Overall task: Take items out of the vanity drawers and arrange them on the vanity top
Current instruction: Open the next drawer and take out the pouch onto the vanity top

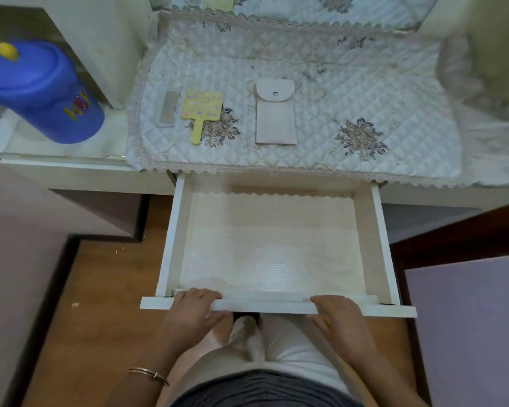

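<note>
The white vanity drawer (276, 306) stands pulled out below the vanity top, and nothing lies on its pale floor. My left hand (193, 311) grips the left part of the drawer's front panel, fingers curled over its top edge. My right hand (340, 314) grips the right part of the same panel. On the quilted cloth (350, 92) covering the vanity top lie a small comb (167, 108), a yellow hand mirror (201, 111) and a beige snap pouch (275, 111), side by side.
A blue lidded container (41, 89) with a yellow knob stands on a lower white shelf at the left. A purple surface (467, 324) sits at the right of the drawer. Brown wooden floor (100, 318) shows below.
</note>
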Demonstrator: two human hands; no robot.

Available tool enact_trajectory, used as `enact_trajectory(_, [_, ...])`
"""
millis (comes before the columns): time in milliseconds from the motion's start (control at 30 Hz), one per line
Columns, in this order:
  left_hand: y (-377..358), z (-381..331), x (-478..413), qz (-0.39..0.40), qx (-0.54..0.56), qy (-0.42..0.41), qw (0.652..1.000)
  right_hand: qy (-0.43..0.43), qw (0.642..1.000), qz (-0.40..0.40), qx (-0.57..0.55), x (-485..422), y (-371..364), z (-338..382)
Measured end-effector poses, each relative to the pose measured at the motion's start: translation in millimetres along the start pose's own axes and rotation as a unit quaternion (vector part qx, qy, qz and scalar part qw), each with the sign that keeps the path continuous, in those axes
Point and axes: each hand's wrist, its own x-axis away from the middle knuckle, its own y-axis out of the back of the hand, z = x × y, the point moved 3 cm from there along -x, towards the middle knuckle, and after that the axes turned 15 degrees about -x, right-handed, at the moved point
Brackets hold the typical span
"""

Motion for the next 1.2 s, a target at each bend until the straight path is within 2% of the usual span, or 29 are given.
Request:
enact_trajectory(200, [12.4,1.8,-11.1,-0.012,0.007,-0.012,1.000,-0.028,0.999,0.008,-0.040,-17.2,4.6,-3.5])
enact_trajectory(400, [31.1,4.1,-53.8,-0.057,-0.027,0.005,0.998,-0.001,1.000,0.015,-0.022,-67.5,18.0,-9.7])
enact_trajectory(600, [62.2,0.9,-103.9,-0.117,-0.092,0.041,0.988,0.033,0.995,-0.058,0.075,-130.4,42.5,-7.8])
enact_trajectory(700, [86.5,-7.3,-126.7,-0.193,-0.155,0.066,0.967,0.029,0.987,-0.098,0.123,-162.3,61.0,-2.7])
enact_trajectory(767, [98.7,-11.5,-142.0,-0.274,-0.178,0.062,0.943,0.062,0.980,-0.143,0.126,-182.3,71.4,2.6])
enact_trajectory(833, [108.9,-11.6,-160.4,-0.312,-0.180,0.052,0.931,0.084,0.975,-0.171,0.117,-202.4,78.4,4.6])
enact_trajectory(1200, [125.4,-2.9,-211.7,-0.281,-0.138,0.096,0.945,0.078,0.974,-0.179,0.113,-253.1,88.7,-0.7])
